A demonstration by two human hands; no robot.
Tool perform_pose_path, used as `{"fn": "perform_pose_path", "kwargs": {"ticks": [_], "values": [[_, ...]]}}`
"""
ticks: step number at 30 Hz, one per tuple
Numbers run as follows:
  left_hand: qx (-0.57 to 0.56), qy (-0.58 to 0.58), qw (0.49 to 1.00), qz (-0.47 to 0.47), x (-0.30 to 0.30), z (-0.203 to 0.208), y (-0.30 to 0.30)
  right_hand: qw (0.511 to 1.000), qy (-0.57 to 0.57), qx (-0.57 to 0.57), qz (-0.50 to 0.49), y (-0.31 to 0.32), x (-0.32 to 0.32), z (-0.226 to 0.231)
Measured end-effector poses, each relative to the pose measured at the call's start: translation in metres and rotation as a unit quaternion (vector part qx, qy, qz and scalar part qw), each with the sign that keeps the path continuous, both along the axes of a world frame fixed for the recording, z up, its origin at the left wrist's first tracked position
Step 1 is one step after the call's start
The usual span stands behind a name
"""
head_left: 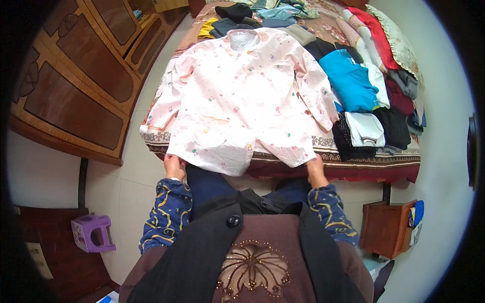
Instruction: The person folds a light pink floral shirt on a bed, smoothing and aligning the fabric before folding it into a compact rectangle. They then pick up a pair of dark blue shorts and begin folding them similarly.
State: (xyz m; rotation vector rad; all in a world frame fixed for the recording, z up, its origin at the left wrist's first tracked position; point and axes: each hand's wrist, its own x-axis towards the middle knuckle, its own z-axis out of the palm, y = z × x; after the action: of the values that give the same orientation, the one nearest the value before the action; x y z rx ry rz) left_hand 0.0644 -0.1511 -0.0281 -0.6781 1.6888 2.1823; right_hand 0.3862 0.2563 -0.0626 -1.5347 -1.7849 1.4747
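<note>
A pale pink long-sleeved shirt (227,106) with small coloured prints lies spread on the bed, its collar at the far side and its hem toward me. My left hand (175,167) pinches the hem's left corner at the bed's near edge. At the opposite corner, my right hand (316,170) has its fingers closed on the hem too. Between my hands the hem hangs slightly over the edge. Both sleeves are laid out to the sides.
Folded clothes, among them a bright blue garment (349,81) and a white one (365,129), are stacked on the bed's right. More clothes (235,14) lie beyond the collar. A wooden wardrobe (76,86) stands left, a purple stool (94,233) lower left, a nightstand (382,230) lower right.
</note>
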Motion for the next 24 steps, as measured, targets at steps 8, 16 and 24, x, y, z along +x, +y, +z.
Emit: {"fn": "perform_pose_path", "kwargs": {"ticks": [8,16,24], "values": [[-0.535,0.368,0.76,-0.039,-0.009,-0.003,0.005,0.972,0.203,0.046,-0.108,-0.029,-0.059,0.071],[-0.103,0.207,0.973,0.021,-0.015,0.028,0.032,0.923,0.327,0.162,-0.121,0.009,-0.106,0.124],[-0.019,0.175,0.984,-0.011,0.009,0.036,0.046,0.961,0.189,-0.181,-0.088,-0.072,-0.106,0.026]]}}
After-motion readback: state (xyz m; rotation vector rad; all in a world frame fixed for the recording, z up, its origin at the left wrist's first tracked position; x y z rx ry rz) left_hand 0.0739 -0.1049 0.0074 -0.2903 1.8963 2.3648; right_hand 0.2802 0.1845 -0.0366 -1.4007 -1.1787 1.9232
